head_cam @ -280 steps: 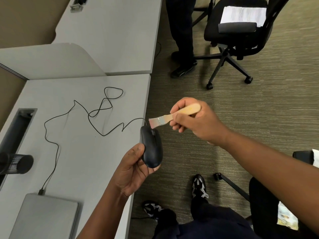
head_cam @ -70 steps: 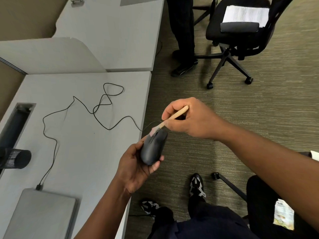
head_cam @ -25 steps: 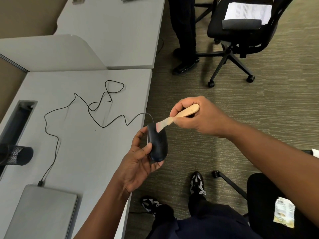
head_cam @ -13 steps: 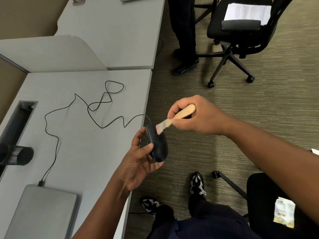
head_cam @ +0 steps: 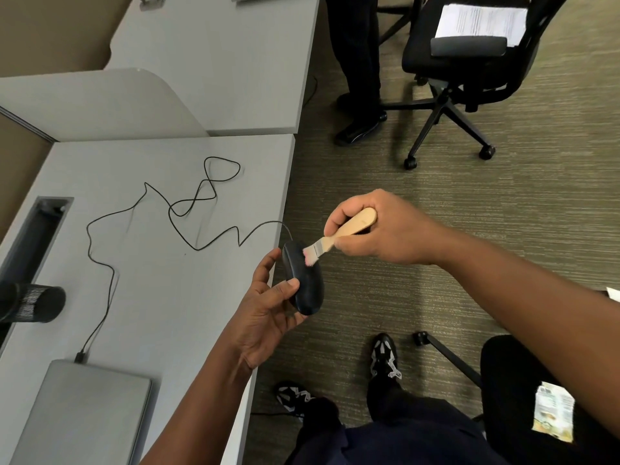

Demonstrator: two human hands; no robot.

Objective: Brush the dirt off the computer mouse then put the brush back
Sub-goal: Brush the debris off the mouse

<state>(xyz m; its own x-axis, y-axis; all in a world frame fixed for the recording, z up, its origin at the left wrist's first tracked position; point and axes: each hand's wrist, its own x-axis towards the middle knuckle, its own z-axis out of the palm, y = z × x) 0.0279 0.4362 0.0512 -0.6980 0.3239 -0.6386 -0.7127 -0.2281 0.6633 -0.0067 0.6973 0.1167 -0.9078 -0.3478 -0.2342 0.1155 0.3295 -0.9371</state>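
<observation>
My left hand (head_cam: 265,313) grips a black wired computer mouse (head_cam: 307,286), held in the air just past the desk's right edge, turned on its side. My right hand (head_cam: 379,229) is closed on a small brush (head_cam: 342,234) with a pale wooden handle and pinkish bristles. The bristles touch the mouse's upper front part. The mouse cable (head_cam: 188,213) trails in loops across the grey desk (head_cam: 151,280) to a plug at a closed laptop (head_cam: 80,414).
A black mesh cup (head_cam: 33,302) lies at the desk's left beside a cable slot (head_cam: 37,229). A black office chair (head_cam: 469,62) with papers and a standing person's legs (head_cam: 359,62) are beyond. Another chair (head_cam: 523,380) is at my right; my feet rest on carpet.
The brush has stroked back and forth over the mouse's front end; my left hand has turned the mouse slightly. Both hands stay in the same spot beside the desk edge.
</observation>
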